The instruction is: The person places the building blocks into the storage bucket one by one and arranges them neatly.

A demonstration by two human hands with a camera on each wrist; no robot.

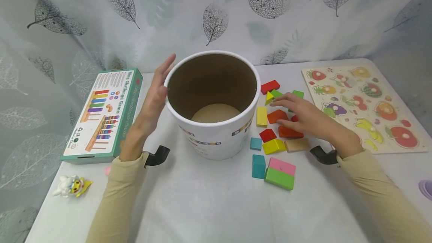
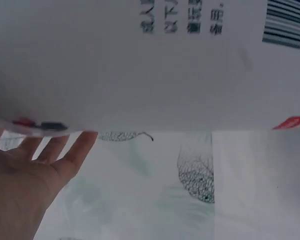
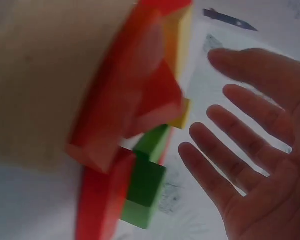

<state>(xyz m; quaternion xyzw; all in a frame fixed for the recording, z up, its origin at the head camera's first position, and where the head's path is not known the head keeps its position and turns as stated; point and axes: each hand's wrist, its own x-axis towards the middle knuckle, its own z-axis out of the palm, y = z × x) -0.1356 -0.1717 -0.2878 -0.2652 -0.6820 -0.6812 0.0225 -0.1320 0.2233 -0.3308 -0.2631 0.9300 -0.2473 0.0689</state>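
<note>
A white round bucket (image 1: 216, 138) stands upright on the table, with no block seen inside. My left hand (image 1: 153, 96) lies along its left side with extended fingers; in the left wrist view the fingers (image 2: 75, 155) reach up to the white wall. To the bucket's right, my right hand (image 1: 302, 117) hovers over a group of coloured wooden blocks, fingers spread and holding nothing. Below and around it are an orange block (image 1: 278, 116), a yellow block (image 1: 261, 117) and a red block (image 1: 267, 135). Red and green blocks (image 3: 145, 190) show beside the right hand in its wrist view.
A green-edged ring game box (image 1: 104, 111) lies at the left, with small toy figures (image 1: 72, 186) in front of it. A wooden fruit puzzle board (image 1: 364, 104) lies at the right. Nearer the front are a teal block (image 1: 258, 166) and a green block (image 1: 279, 178). A leaf-patterned curtain (image 1: 189, 14) hangs behind.
</note>
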